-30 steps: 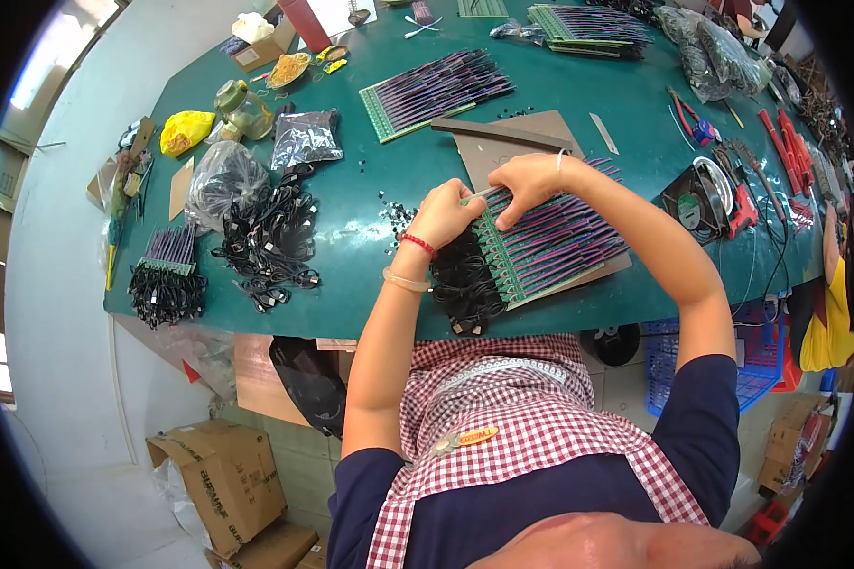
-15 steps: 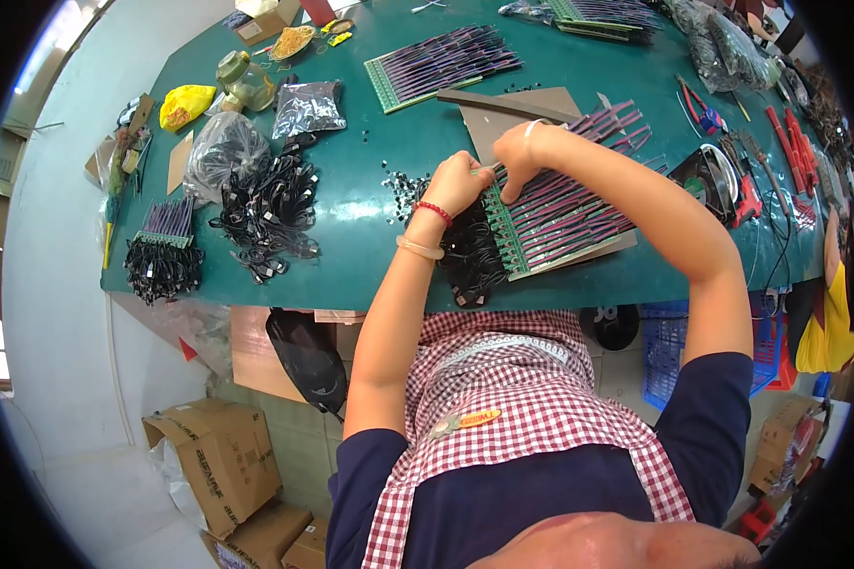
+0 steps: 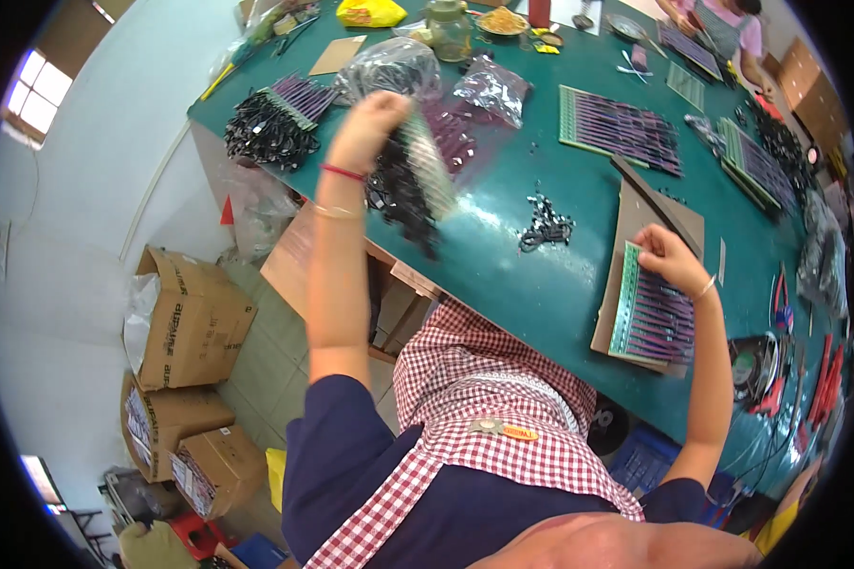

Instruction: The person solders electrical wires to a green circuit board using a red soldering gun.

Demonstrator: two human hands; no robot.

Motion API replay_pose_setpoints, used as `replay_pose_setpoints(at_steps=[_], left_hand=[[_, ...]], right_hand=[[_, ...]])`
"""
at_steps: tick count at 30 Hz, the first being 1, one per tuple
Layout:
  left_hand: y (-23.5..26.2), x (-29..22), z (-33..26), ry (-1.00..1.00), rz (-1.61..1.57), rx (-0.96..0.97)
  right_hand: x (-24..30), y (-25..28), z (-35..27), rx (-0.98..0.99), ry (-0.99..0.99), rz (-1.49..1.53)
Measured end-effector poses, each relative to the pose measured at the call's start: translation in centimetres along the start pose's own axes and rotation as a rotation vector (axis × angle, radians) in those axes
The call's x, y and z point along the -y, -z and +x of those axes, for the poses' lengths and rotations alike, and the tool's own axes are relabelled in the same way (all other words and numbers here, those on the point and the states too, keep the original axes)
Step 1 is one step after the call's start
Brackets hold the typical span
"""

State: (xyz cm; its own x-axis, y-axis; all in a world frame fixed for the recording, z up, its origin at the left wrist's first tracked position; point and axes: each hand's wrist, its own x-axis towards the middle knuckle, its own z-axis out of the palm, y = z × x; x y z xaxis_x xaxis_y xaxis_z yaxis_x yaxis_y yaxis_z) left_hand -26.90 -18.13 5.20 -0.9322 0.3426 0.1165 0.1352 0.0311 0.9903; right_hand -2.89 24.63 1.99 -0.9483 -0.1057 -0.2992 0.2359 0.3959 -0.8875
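Observation:
My left hand [image 3: 370,128] is raised at the left side of the table, closed on a light green circuit board strip [image 3: 429,166]. From that strip hangs a bunch of black cables [image 3: 403,194], both smeared by motion. My right hand [image 3: 669,261] is at the right, fingers curled at the far end of a green circuit board panel [image 3: 626,299]. Rows of purple-and-black wires [image 3: 659,322] run rightward from this panel, which lies on a brown cardboard sheet [image 3: 605,322]. Small black parts [image 3: 546,226] lie on the table between my hands.
Another board strip with black cables [image 3: 270,128] lies at the far left. Beyond my left hand are a clear plastic bag [image 3: 389,71] and a silvery bag [image 3: 491,90]. More wired panels [image 3: 621,130] lie farther right. A dark bar [image 3: 657,204] rests across the cardboard. Another person [image 3: 721,28] works opposite.
My left hand has moved from the wired panel to the left, carrying the board strip with black cables. My right hand remains at the panel. The view has turned leftward.

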Motion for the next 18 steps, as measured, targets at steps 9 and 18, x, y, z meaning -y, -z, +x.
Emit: replay_pose_setpoints(at_steps=[9, 18], left_hand=[[22.8, 0.7, 7.2, 0.221, 1.539, -0.825], [20.6, 4.0, 9.8, 0.486, 1.807, -0.701]], right_hand=[[0.3, -1.9, -1.8, -0.165, 0.031, -0.049], [1.9, -4.7, -1.7, -0.37, 0.127, -0.295]])
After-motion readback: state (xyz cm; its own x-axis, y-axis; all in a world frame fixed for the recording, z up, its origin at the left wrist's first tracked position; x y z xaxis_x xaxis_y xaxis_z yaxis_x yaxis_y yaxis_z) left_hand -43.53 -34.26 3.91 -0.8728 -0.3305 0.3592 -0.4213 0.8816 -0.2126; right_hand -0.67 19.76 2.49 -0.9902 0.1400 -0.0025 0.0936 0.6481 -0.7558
